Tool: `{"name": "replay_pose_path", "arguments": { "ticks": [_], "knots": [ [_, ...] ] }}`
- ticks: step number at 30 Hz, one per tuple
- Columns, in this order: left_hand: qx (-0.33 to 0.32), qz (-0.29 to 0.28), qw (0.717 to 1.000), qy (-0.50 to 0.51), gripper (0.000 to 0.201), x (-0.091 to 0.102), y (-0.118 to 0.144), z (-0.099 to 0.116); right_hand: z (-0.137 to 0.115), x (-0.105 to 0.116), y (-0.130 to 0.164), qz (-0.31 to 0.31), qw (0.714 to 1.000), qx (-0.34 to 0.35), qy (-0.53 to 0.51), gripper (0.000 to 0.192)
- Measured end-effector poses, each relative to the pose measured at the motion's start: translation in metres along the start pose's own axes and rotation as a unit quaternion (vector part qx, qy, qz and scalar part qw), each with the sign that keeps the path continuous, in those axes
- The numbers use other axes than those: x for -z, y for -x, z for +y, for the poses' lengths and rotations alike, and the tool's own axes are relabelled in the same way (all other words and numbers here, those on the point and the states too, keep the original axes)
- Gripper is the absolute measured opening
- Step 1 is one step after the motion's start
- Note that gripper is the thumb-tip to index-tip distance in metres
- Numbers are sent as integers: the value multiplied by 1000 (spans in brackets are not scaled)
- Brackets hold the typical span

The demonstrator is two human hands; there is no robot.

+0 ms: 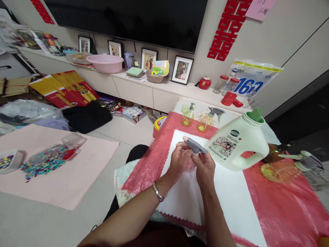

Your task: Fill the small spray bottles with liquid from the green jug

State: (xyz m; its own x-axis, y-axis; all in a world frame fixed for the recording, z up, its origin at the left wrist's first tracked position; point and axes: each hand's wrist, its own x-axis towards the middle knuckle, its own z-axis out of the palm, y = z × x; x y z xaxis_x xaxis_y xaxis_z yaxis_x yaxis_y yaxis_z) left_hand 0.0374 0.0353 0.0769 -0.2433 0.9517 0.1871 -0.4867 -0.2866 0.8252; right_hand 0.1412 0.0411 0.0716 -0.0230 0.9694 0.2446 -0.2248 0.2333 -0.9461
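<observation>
Both hands are closed around a spray bottle with a grey trigger head point(195, 145) and a clear, pinkish body point(189, 166), held over a white sheet with a scalloped edge point(231, 192). My left hand point(178, 159), below a silver bracelet, grips it from the left near the head. From the right, the fingers of my right hand point(205, 168) are wrapped at the neck, just under the head. The fingers hide much of the body. Right beside them stands a large pale green jug point(238, 144) with a handle and a green piece in its mouth.
Behind the sheet stand a pump bottle point(187, 116) and another spray bottle point(205, 121), both yellowish. A yellow spray bottle point(280, 171) lies at the right on red plastic point(285, 209). Colourful beads point(48, 161) cover part of a pink sheet point(84, 181) at left.
</observation>
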Motion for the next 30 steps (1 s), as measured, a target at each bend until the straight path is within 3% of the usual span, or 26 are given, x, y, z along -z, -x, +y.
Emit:
{"name": "replay_pose_path", "arguments": {
  "ticks": [11,21,30],
  "knots": [
    [-33,13,999,-41,37,1,-1,-2,-7,-4,-6,22,1000,-4,-3,46],
    [-41,8,999,1,43,0,-2,-7,-4,3,0,-40,999,-17,-33,42],
    [-36,-1,999,-4,40,0,0,-3,-8,-1,-3,5,999,-18,-46,50]
  ]
}}
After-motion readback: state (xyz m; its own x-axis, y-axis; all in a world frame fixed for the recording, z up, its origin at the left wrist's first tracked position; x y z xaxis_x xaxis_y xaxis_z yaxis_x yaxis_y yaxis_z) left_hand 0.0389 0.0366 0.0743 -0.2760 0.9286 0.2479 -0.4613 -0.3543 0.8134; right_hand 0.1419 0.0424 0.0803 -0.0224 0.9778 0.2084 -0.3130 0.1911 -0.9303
